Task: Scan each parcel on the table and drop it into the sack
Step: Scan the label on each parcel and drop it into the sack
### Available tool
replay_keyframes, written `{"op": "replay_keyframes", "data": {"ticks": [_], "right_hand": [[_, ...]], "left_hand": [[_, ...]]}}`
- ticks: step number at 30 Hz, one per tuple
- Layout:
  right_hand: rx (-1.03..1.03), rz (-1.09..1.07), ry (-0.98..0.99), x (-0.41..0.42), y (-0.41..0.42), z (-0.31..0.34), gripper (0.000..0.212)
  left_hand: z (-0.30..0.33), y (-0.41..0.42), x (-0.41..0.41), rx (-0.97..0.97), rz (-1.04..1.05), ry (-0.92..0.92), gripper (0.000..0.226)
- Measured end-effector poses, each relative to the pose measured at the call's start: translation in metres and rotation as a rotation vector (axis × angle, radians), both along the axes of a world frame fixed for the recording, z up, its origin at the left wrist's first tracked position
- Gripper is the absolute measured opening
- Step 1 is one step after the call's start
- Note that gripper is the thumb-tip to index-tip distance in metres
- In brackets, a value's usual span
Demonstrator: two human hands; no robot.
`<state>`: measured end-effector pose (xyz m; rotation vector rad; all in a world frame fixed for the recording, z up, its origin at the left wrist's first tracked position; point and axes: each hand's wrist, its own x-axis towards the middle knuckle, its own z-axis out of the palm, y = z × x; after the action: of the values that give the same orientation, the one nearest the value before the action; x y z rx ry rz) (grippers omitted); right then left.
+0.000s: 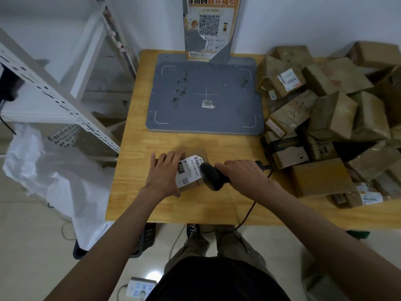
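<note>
Steadying the parcel (192, 170) flat under spread fingers, the left hand (163, 174) keeps its label face-up while the right hand (240, 174) clenches the scanner (211, 175) over it. Left of the parcel, beyond the table (134, 166) edge, the sack (65, 181) waits; right of it and farther back, the unscanned pile (329, 118)

arms (121, 235): bare | top (217, 281): black | trousers (236, 242): khaki cargo
</note>
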<state>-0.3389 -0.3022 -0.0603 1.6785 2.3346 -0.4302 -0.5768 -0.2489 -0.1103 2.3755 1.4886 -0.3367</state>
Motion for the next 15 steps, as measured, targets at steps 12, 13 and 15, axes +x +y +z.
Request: {"op": "replay_keyframes", "data": {"ticks": [12, 13, 15], "right_hand": [[-0.119, -0.786, 0.647, 0.038, -0.051, -0.014, 0.033], [-0.122, -0.907, 0.783, 0.039, -0.06, -0.018, 0.027], [-0.095, -1.101, 1.002, 0.042, -0.077, -0.023, 0.021]], "left_hand": [[0.008, -0.028, 0.062, -0.106, 0.144, -0.126, 0.137], [0.01, -0.033, 0.073, -0.137, 0.188, -0.162, 0.137], [0.012, -0.047, 0.096, -0.2, 0.29, -0.238, 0.137]]}}
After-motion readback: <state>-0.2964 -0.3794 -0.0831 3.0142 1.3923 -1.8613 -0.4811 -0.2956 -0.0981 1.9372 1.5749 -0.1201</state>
